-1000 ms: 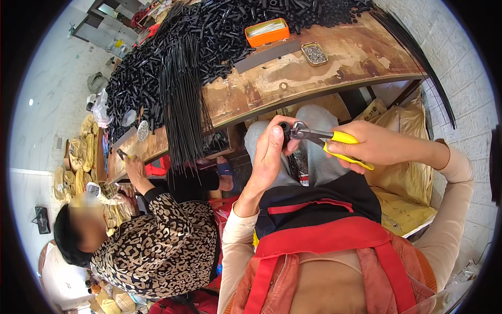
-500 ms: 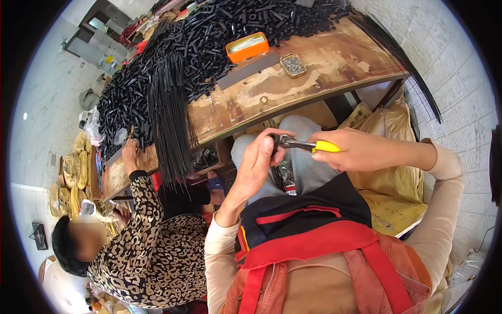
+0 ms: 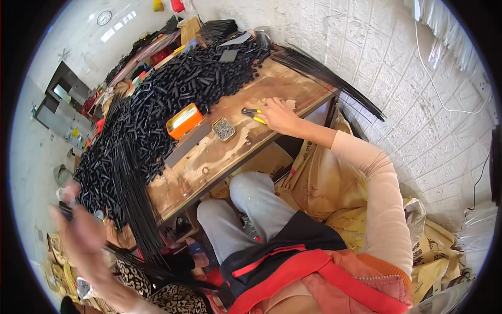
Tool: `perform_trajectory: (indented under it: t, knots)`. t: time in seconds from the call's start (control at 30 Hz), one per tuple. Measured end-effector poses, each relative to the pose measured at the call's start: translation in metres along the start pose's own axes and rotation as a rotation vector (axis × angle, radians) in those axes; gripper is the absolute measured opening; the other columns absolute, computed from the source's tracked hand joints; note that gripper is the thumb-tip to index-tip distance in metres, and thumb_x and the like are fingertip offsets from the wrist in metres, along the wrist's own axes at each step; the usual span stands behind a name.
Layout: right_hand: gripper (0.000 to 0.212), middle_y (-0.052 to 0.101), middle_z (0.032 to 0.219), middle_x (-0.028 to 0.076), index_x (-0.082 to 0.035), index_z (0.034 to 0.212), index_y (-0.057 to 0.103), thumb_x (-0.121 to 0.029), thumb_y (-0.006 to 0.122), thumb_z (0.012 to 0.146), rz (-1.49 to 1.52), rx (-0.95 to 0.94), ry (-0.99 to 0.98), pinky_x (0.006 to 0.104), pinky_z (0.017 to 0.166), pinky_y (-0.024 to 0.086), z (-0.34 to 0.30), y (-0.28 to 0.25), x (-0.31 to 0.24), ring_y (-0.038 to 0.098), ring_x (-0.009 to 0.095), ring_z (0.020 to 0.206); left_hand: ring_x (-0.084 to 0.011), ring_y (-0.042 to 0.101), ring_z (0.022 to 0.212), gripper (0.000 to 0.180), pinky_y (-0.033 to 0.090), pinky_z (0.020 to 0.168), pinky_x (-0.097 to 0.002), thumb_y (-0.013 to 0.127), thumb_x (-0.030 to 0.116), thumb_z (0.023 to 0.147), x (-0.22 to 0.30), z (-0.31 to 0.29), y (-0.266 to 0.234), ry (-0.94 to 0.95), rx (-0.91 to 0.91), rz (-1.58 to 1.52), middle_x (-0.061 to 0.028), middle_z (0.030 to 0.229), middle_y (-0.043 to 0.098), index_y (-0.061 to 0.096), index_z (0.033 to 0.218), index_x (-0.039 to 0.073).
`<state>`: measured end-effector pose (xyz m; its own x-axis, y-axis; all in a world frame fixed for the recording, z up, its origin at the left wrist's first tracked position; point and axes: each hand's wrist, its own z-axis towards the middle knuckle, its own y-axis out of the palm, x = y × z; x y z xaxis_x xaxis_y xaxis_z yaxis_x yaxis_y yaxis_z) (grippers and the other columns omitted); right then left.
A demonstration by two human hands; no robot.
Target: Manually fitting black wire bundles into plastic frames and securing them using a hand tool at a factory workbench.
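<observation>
counter (image 3: 183, 183): my right hand (image 3: 278, 115) fingers-apart at pliers (image 3: 251, 111), likely tool-down step; next needs lifting clear. left hand (image 3: 86, 230) blurred, grip unclear.

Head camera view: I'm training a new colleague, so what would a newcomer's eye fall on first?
Probably the big heap of short black tubes covering the far side of the wooden table. Next, the bright orange box at the heap's near edge. Then the right hand, at the yellow-handled pliers on the table's right part.
</observation>
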<state>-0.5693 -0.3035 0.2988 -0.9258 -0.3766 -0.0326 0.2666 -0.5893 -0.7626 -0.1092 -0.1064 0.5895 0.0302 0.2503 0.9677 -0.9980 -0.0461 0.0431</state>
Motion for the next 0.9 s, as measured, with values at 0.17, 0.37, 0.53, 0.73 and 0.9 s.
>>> perform_trajectory:
  t: [0.17, 0.37, 0.53, 0.73, 0.9]
  knots:
    - [0.016, 0.063, 0.096, 0.016, -0.003, 0.080, 0.067, -0.016, 0.058, 0.078, -0.320, -0.185, 0.099, 0.0471, 0.072, 0.048, -0.005, -0.010, 0.121, 0.058, 0.035, 0.093, -0.0042, 0.031, 0.043, 0.053, 0.021, 0.039, -0.0204, 0.035, 0.048, 0.104, -0.153, -0.071, 0.040, -0.226, 0.065, 0.319, 0.0057, 0.055, 0.036, 0.060, 0.109, 0.001]
    - [0.021, 0.063, 0.097, 0.018, -0.003, 0.099, 0.062, -0.018, 0.061, 0.084, -0.641, -0.212, 0.506, 0.0449, 0.070, 0.055, -0.034, -0.019, 0.224, 0.065, 0.036, 0.089, -0.0071, 0.040, 0.052, 0.047, 0.032, 0.047, -0.0252, 0.033, 0.036, 0.107, -0.306, -0.124, -0.027, -0.266, 0.243, 0.686, 0.0008, 0.062, 0.045, 0.063, 0.099, 0.001]
    - [0.029, 0.069, 0.091, 0.022, 0.001, 0.091, 0.069, -0.025, 0.067, 0.079, -0.479, -0.414, 0.568, 0.0449, 0.075, 0.056, -0.016, -0.032, 0.240, 0.069, 0.038, 0.086, -0.0323, 0.059, 0.077, 0.039, 0.047, 0.072, -0.0421, 0.044, 0.033, 0.102, -0.451, -0.180, -0.090, -0.173, 0.200, 1.048, -0.0190, 0.085, 0.062, 0.064, 0.115, 0.002]
    - [0.031, 0.069, 0.093, 0.026, 0.004, 0.085, 0.071, -0.026, 0.064, 0.078, -0.391, -0.663, 0.627, 0.0457, 0.078, 0.055, -0.004, -0.043, 0.245, 0.068, 0.039, 0.090, -0.0443, 0.060, 0.104, 0.046, 0.048, 0.095, -0.0463, 0.060, 0.040, 0.091, -0.507, -0.221, -0.125, -0.440, -0.174, 1.387, -0.0296, 0.107, 0.062, 0.062, 0.127, 0.013]
    - [0.038, 0.066, 0.096, 0.032, 0.009, 0.093, 0.068, -0.025, 0.060, 0.078, -0.261, -0.380, 0.578, 0.0489, 0.085, 0.051, -0.005, -0.043, 0.247, 0.065, 0.043, 0.095, -0.0405, 0.059, 0.113, 0.047, 0.048, 0.095, -0.0491, 0.058, 0.041, 0.087, -0.474, -0.204, -0.118, -0.766, -0.466, 1.068, -0.0236, 0.118, 0.063, 0.060, 0.129, 0.020]
